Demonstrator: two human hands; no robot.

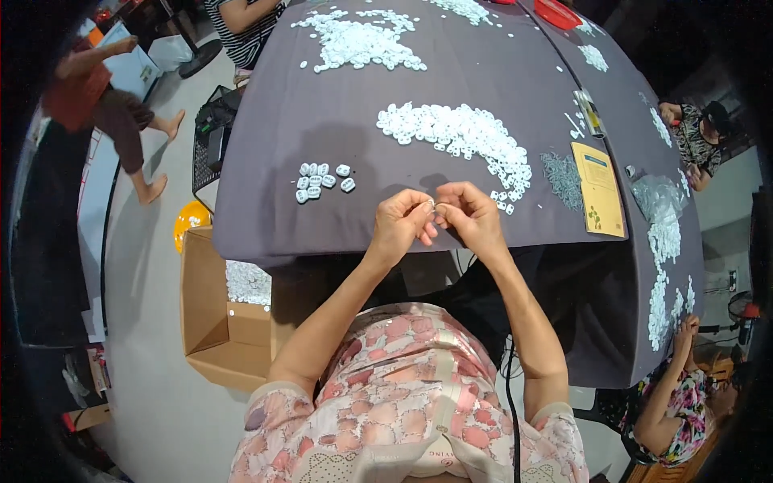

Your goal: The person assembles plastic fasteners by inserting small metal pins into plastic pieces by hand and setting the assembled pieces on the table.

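Observation:
Just past the table's near edge, my left hand (402,223) and my right hand (473,220) meet, fingertips pinched together. Between them is a small white piece (432,206), mostly covered by the fingers, so its shape is hard to make out. Beyond them spreads a curved heap of small white plastic pieces (451,129), some with dark holes showing. Its lower tail ends close to my right hand. Left of my hands lies a little group of white pieces (314,182), set close together. A pile of thin grey bits (561,179) lies to the right.
A yellow printed card (597,193) lies right of the grey pile, near a clear plastic bag (662,201). Another white heap (358,42) is at the far left. An open cardboard box (211,310) with white pieces stands on the floor. Other people are around the table.

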